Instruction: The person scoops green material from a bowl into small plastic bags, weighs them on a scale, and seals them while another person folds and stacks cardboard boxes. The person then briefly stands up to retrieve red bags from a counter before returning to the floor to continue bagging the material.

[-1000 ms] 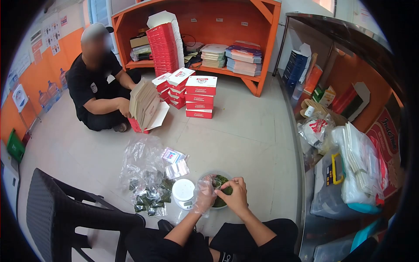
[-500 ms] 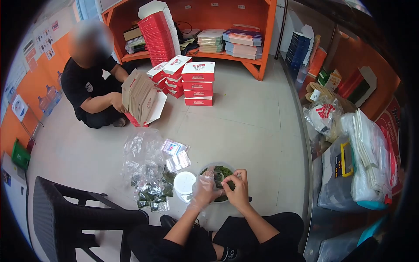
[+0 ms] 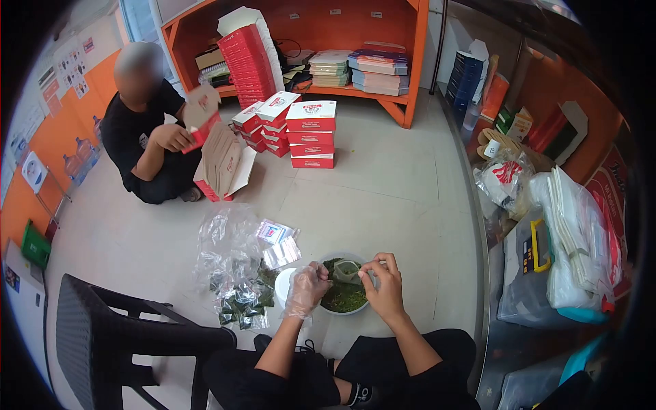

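over bowl, both hands pinch small bag.

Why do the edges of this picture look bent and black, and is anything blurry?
Head view: a fisheye lens bows the orange shelf and floor lines, with black corners around the round image; light is even and soft, shadows faint; the co-worker's face is blurred out; the gloved left hand, the right hand and the small bag they hold over the bowl look fairly sharp.

Pale tiled floor. An orange shelf stands at the back wall, a black chair near left, orange wall beyond.
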Demonstrator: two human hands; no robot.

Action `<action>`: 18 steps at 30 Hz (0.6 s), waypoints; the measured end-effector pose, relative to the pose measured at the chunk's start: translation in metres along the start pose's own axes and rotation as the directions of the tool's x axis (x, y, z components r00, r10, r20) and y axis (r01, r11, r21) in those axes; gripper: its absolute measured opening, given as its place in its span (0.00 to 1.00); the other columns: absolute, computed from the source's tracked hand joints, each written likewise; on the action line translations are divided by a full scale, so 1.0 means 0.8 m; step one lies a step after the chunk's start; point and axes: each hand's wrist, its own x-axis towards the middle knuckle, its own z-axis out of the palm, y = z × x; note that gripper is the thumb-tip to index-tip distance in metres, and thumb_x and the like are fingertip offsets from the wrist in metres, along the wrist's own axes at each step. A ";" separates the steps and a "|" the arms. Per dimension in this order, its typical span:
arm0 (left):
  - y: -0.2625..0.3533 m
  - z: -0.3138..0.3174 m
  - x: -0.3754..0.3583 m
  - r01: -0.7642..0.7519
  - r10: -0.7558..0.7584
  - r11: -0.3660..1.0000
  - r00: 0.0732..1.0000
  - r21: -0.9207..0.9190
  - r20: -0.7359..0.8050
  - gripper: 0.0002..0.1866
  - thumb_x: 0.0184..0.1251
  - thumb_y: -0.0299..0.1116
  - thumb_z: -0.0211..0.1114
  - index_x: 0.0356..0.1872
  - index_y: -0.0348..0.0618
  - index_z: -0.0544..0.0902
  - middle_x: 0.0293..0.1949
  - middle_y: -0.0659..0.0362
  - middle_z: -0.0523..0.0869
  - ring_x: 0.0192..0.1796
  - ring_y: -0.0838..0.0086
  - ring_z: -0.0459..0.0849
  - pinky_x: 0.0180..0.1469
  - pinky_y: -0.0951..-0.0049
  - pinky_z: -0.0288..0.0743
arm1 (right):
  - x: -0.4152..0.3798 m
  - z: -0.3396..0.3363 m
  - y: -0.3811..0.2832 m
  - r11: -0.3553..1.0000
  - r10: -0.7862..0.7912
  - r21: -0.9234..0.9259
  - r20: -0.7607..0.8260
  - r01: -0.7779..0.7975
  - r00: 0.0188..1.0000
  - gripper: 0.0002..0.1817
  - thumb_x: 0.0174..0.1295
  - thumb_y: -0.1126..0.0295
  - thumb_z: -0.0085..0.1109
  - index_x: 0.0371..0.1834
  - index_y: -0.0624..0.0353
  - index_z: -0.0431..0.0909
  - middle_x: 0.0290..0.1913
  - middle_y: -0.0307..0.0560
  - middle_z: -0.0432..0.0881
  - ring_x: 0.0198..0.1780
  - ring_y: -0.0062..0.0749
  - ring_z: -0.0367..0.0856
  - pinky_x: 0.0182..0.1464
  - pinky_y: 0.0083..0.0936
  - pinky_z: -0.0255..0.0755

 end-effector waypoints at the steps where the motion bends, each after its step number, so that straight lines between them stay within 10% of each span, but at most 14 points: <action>1: -0.006 0.002 0.001 0.000 0.000 1.000 1.000 0.003 0.005 0.13 0.45 0.25 0.69 0.33 0.40 0.76 0.31 0.53 0.83 0.36 0.60 0.84 0.37 0.63 0.76 | 0.000 -0.001 -0.003 0.999 -0.003 0.037 -0.016 0.003 1.000 0.05 0.55 0.73 0.64 0.33 0.54 0.78 0.46 0.42 0.70 0.38 0.36 0.75 0.47 0.36 0.63; 3: -0.026 0.011 0.005 -0.464 0.511 0.821 0.857 0.333 -0.066 0.13 0.43 0.24 0.69 0.30 0.42 0.75 0.23 0.55 0.79 0.30 0.57 0.81 0.34 0.61 0.74 | -0.002 -0.001 -0.004 0.997 0.011 0.074 -0.041 -0.008 0.999 0.05 0.55 0.73 0.64 0.33 0.55 0.78 0.45 0.43 0.70 0.37 0.37 0.76 0.47 0.35 0.64; 18: -0.012 0.002 0.008 -0.127 0.123 0.991 0.988 0.034 0.098 0.07 0.55 0.32 0.69 0.28 0.38 0.84 0.27 0.56 0.86 0.29 0.70 0.84 0.36 0.71 0.78 | -0.002 -0.006 0.005 0.995 0.054 0.084 -0.055 -0.049 0.997 0.05 0.53 0.75 0.63 0.31 0.58 0.77 0.44 0.44 0.70 0.35 0.37 0.76 0.44 0.37 0.67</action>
